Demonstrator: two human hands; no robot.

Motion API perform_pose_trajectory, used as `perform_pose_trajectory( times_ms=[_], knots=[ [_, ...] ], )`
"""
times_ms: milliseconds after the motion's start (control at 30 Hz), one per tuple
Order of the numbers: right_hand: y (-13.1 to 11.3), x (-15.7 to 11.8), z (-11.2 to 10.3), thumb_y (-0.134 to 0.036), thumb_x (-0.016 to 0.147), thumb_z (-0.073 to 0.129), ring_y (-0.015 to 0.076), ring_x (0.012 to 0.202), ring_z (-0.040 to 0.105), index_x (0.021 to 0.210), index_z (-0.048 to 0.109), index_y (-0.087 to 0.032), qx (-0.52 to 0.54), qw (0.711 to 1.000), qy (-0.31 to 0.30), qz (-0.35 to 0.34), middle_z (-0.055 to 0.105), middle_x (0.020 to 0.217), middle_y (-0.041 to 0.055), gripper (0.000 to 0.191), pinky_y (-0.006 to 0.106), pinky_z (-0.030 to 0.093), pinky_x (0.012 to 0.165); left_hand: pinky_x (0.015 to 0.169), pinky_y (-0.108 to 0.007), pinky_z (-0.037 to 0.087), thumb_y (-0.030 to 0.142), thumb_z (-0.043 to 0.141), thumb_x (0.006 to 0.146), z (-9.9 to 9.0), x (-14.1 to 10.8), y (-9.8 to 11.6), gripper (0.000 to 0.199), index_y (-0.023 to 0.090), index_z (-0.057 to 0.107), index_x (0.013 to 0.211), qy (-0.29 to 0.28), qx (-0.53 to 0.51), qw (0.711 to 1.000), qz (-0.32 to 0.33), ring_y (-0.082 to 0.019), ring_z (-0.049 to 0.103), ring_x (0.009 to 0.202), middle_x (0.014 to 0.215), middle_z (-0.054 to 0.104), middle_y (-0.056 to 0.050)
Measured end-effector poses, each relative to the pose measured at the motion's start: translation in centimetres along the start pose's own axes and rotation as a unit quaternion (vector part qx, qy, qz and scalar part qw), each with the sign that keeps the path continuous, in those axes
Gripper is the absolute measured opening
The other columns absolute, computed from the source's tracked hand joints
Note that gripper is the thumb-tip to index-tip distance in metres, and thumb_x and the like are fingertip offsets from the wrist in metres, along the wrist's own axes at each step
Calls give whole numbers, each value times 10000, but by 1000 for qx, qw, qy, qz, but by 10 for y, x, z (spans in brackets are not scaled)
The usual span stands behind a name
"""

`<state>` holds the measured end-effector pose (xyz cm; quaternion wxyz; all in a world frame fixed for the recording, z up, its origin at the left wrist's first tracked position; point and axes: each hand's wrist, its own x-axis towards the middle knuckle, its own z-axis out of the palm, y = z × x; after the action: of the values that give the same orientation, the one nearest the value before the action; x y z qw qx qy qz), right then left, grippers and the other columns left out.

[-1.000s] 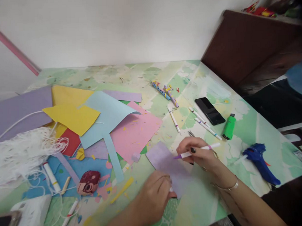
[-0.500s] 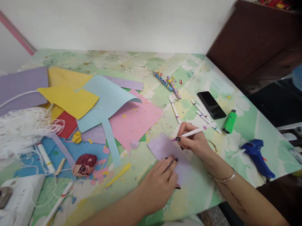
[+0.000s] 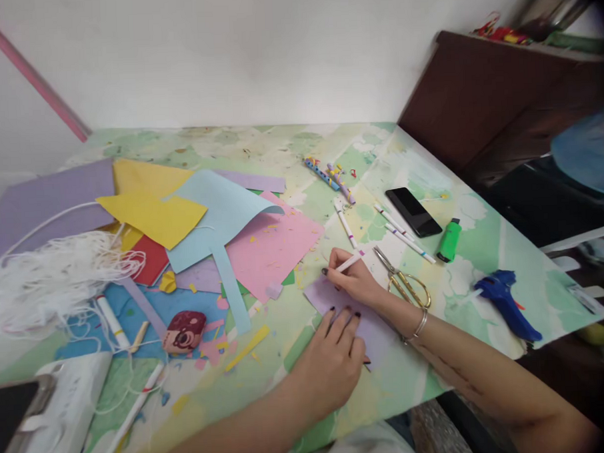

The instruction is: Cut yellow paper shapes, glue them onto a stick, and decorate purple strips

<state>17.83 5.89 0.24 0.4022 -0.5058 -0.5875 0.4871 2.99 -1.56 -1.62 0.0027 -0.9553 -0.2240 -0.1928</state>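
In the head view my right hand (image 3: 353,278) grips a white marker (image 3: 351,260) with a purple band. Its tip is hidden behind my fingers, over the upper part of a light purple sheet of paper (image 3: 315,293). My left hand (image 3: 332,352) lies flat on the same sheet, fingers stretched and a little apart; the palm hides what is beneath. Gold-handled scissors (image 3: 405,285) lie just right of my right hand, partly behind the wrist. Several more markers (image 3: 345,224) rest on the table farther back.
A black phone (image 3: 413,211), a green highlighter-like object (image 3: 449,241) and a blue glue gun (image 3: 508,304) lie to the right. Coloured paper sheets (image 3: 277,244), white string (image 3: 49,281), a dark red case (image 3: 185,332) and a white power strip (image 3: 72,397) crowd the left. Paper scraps are scattered about.
My right hand has moved left across the purple sheet with the marker, uncovering the scissors. My left hand stays on the paper. The camera view has shifted slightly.
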Motion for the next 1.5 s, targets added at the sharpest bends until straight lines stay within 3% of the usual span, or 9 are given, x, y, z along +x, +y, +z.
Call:
perform_pose_trajectory(
  times_ms=[200,300,500,733,1200,1367,1500],
  knots=[
    [8,3,-1,-225,759,565,84,524,309,552,311,-197,-101,992,54,-55,306,527,-69,330,235,262,520,880,-464,471,193,472,882,-3,0,-5,165,52,549,842,17,81,992,-99,-388,510,1162,1162,574,-300],
    [7,3,1,-235,751,590,83,514,312,549,327,-199,-123,989,66,-46,322,512,-69,334,236,258,509,887,-470,471,202,474,882,-5,0,-8,174,54,544,824,11,83,992,-91,-392,517,1152,1159,564,-325],
    [8,8,-2,-243,733,620,77,510,350,628,410,-194,-81,996,14,-42,432,560,-59,240,220,272,485,907,-471,466,222,493,871,-6,1,-11,171,67,537,813,6,91,993,-73,-383,524,1147,1158,565,-325],
    [11,9,1,-139,702,528,78,487,255,526,255,-203,-162,978,75,-104,255,490,-74,331,231,217,472,915,-464,455,228,509,850,-6,-1,-13,156,73,530,842,-16,104,992,-63,-393,512,1155,1178,554,-319],
    [12,5,7,-125,683,502,77,470,249,516,240,-200,-219,963,103,-119,247,469,-75,320,236,215,468,916,-466,457,230,508,843,-7,-1,-13,164,69,536,855,-19,111,992,-61,-393,519,1146,1161,569,-307],
    [9,3,11,-94,664,507,77,472,254,526,258,-203,-191,966,147,-91,255,484,-77,305,235,219,461,911,-468,461,238,470,867,-7,0,-14,178,74,537,854,-16,116,991,-61,-386,524,1143,1158,576,-294],
    [5,-1,12,-151,704,566,74,457,308,558,355,-199,-161,973,146,-75,351,483,-78,261,223,245,445,922,-472,453,231,480,860,-7,0,-14,168,72,532,852,-24,111,992,-60,-398,507,1157,1158,570,-307]
  ],
)
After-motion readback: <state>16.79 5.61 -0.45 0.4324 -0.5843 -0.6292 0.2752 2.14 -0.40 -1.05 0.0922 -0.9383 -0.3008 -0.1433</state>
